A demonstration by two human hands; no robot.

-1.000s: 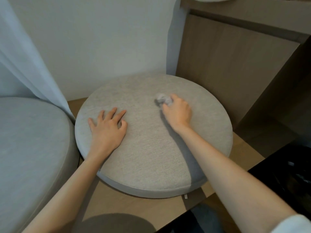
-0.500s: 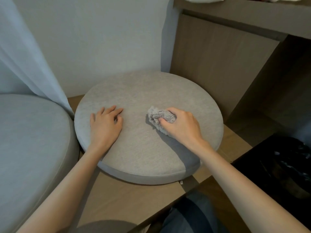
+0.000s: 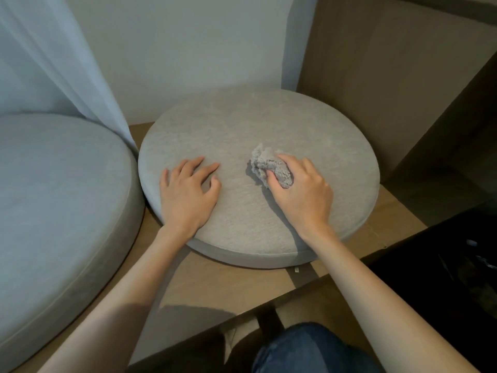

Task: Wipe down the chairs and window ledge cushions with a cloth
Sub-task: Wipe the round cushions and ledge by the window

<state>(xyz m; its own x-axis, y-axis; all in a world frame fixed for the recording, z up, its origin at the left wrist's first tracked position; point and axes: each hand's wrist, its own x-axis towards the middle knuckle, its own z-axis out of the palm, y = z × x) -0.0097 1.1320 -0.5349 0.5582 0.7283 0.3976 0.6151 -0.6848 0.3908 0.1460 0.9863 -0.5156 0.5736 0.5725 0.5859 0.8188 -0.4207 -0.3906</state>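
Note:
A round beige cushion (image 3: 242,125) lies on the wooden window ledge (image 3: 220,286). My right hand (image 3: 304,195) grips a bunched grey cloth (image 3: 269,168) and holds it against the cushion's top, right of centre. My left hand (image 3: 188,195) rests on the cushion's left part, palm down, fingers spread and slightly bent. A second, larger grey cushion (image 3: 59,211) lies on the ledge to the left, touching the round one.
A sheer white curtain (image 3: 61,63) hangs at the left, down to the gap between the cushions. A wooden cabinet side (image 3: 390,90) stands right behind the round cushion. A dark object (image 3: 457,265) sits at the right. My knee in blue jeans (image 3: 309,351) shows below.
My right hand has drawn the cloth back toward me across the cushion, from its far middle to right of centre. My left hand has stayed on the cushion's left part.

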